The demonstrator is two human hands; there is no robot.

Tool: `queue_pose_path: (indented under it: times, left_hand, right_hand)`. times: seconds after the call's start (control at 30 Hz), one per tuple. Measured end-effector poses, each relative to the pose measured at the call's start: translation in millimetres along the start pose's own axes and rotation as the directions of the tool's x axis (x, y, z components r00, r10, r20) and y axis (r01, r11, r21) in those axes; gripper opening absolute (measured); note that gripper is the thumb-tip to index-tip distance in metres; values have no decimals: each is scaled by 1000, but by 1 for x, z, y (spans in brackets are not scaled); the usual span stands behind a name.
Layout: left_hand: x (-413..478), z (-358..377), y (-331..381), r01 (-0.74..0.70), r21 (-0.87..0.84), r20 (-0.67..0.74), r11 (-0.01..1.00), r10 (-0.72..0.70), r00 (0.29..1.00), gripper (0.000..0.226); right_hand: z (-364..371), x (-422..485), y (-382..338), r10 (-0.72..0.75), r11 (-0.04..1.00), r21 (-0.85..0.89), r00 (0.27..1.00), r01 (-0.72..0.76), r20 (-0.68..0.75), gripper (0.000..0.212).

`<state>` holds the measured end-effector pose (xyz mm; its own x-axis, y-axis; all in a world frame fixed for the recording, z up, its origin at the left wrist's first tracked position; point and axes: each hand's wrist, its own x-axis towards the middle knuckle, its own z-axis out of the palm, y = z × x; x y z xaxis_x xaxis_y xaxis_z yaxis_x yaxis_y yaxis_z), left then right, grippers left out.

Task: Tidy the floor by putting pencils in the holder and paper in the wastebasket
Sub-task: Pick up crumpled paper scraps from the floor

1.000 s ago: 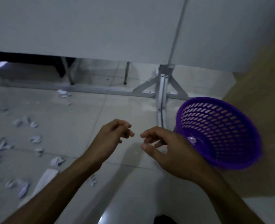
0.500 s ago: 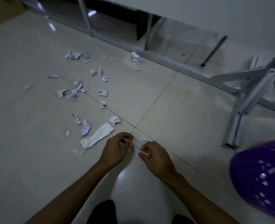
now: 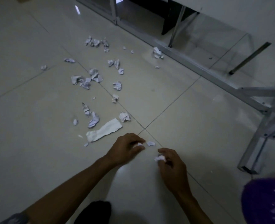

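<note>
Left hand [image 3: 125,149], right hand [image 3: 172,165] each pinch paper scrap (wastebasket [image 3: 266,201] right).

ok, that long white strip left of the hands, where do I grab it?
Probably pinch the strip at its crumpled near end, from above: the rest lies flat on the floor, little edge to catch. The left hand is nearest but holds a scrap.

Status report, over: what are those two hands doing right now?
Left hand pinches paper scrap; right hand grips crumpled paper wad. Purple wastebasket near right, nothing between. Many scraps litter floor.
</note>
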<state>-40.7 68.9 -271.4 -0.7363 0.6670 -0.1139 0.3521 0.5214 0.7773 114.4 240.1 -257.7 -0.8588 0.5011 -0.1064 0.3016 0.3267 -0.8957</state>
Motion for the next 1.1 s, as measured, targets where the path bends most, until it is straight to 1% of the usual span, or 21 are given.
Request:
queue_pose_path:
  times: [0.07, 0.13, 0.17, 0.2, 0.23, 0.3, 0.33, 0.37, 0.43, 0.47, 0.53, 0.57, 0.63, 0.67, 0.73, 0.8, 0.87, 0.93, 0.97, 1.03, 1.1]
  left_hand:
    - [-2, 1, 3, -71, 97, 55, 993, 66, 996, 28]
    - [-8, 3, 5, -103, 172, 105, 980, 85, 991, 26]
    - [-12, 2, 7, -95, 157, 107, 983, 78, 991, 23]
    - [-16, 2, 8, -63, 101, 96, 993, 53, 994, 19]
    - [-23, -2, 9, -13, 30, 75, 999, 11, 997, 15]
    - [-35, -12, 10, 85, -64, 33, 994, -83, 996, 8]
    - [-40, -18, 9, 132, -94, 23, 987, -130, 991, 8]
    - [-44, -24, 9, 173, -129, 20, 977, -171, 985, 12]
    - [-51, -37, 8, 217, -150, -2, 965, -219, 976, 21]
    - [-54, -43, 5, 229, -135, -31, 964, -235, 972, 26]
    - [-56, -52, -1, 266, -118, -102, 957, -278, 955, 32]
    - [-54, -55, -4, 289, -117, -151, 950, -305, 940, 31]
    - [-42, -58, -10, 327, -90, -274, 941, -339, 900, 17]
    - [-34, -60, -13, 346, -49, -335, 937, -341, 878, 16]
    - [-17, -61, -23, 378, 89, -416, 922, -310, 855, 38]
    - [-6, -57, -33, 405, 209, -436, 890, -286, 853, 53]
    - [-1, -48, -44, 397, 261, -487, 880, -235, 841, 48]
    - [-1, -40, -50, 338, 264, -556, 903, -144, 818, 31]
    - [-3, -38, -51, 306, 254, -571, 918, -113, 813, 25]
    - [-9, -39, -52, 248, 217, -554, 944, -90, 827, 18]
    - [-22, -45, -48, 214, 161, -544, 963, -95, 834, 19]
  right_hand:
    - [-7, 9, -4, 141, 977, 164, 990, -136, -17, 12]
    - [-9, 17, -12, 225, 927, 302, 974, -223, 30, 8]
    - [-8, 22, -16, 250, 914, 316, 967, -254, 53, 9]
    - [-8, 27, -17, 270, 917, 286, 960, -278, 70, 8]
    - [-5, 31, -18, 280, 935, 206, 957, -289, 73, 12]
    - [3, 40, -17, 245, 969, -41, 968, -243, 55, 15]
    - [9, 44, -16, 205, 970, -141, 977, -196, 52, 15]
    - [15, 46, -15, 165, 966, -214, 984, -148, 62, 21]
    - [26, 43, -14, 88, 956, -289, 991, -56, 98, 33]
    - [30, 39, -12, 34, 948, -318, 994, 1, 104, 32]
    - [33, 29, -6, -87, 925, -363, 992, 116, 95, 18]
    - [33, 25, -3, -124, 918, -366, 988, 151, 96, 16]
    - [31, 20, 1, -147, 924, -341, 983, 176, 110, 14]
    - [31, 18, 1, -147, 931, -319, 982, 177, 115, 12]
    - [34, 15, 0, -128, 954, -257, 985, 155, 119, 11]
    - [37, 12, -6, -76, 974, -203, 989, 101, 126, 14]
    - [39, 16, -15, -22, 983, -175, 988, 49, 150, 19]
    - [41, 29, -27, 15, 989, -147, 981, 14, 193, 24]
    - [43, 38, -33, 35, 991, -131, 976, -6, 217, 23]
    - [51, 58, -47, 106, 992, -98, 961, -83, 255, 18]
    - [62, 77, -61, 192, 981, -84, 945, -176, 264, 17]
